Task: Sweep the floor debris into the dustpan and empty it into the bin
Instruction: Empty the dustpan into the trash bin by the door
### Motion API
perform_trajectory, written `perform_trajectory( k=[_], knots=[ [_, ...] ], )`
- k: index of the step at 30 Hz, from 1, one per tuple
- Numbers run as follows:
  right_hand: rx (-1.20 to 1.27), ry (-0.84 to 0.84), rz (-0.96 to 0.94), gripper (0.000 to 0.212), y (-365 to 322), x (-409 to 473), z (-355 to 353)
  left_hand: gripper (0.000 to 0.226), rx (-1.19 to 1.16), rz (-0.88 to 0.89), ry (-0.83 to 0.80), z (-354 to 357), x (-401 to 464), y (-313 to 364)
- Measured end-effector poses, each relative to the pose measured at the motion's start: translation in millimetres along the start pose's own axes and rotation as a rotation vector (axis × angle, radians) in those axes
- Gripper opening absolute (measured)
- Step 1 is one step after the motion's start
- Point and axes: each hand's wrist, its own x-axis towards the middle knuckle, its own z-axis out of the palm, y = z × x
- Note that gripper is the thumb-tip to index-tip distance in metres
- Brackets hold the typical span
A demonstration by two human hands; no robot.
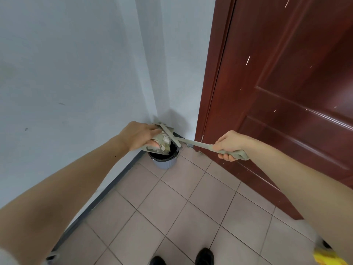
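Dustpan (pixel 162 139), grey-green, was held tilted over the bin (pixel 164 158) in the room corner, its pan end above the bin's dark opening. Pale scraps of debris (pixel 163 140) lay on the pan's inner face, some near its lower edge just above the bin mouth.

Head view, single camera, looking forward and down. Left hand (pixel 140 135) was clamped on the pan's left side, fingers over the top edge and thumb tucked under the lower rim, holding the pan. Right hand (pixel 230 145) was closed in a fist around the grip end of the long handle (pixel 196 144), which ran from that hand leftward and slightly upward to the pan. A second flat bar crossed the pan's face diagonally; what it belonged to could not be told.

Bin: small, round, pale blue-grey wall with a black liner, standing on the tiled floor (pixel 187 207), close against the white wall (pixel 76 73) and near the base of the dark red door (pixel 286 83). A dark skirting strip ran along the foot of the wall.

Both forearms were bare and stretched forward. Two black shoe toes (pixel 204 256) showed at the bottom edge. Something yellow (pixel 324 257) sat at the lower right corner, blurred, not identifiable.
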Motion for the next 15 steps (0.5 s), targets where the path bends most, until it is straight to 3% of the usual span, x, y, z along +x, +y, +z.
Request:
perform_trajectory(
  k=[4, 10, 15],
  knots=[
    [-0.010, 0.002, 0.011, 0.021, 1, -4, -8, 0.086, 0.011, 0.041, 0.009, 5, 2, 3],
    [-0.043, 0.006, -0.001, 0.018, 2, -7, -5, 0.078, -0.030, 0.075, 0.063, 5, -3, -3],
    [-0.060, 0.008, -0.015, 0.016, 6, -12, -6, 0.078, 0.068, 0.214, 0.131, 6, 5, -4]
  ],
)
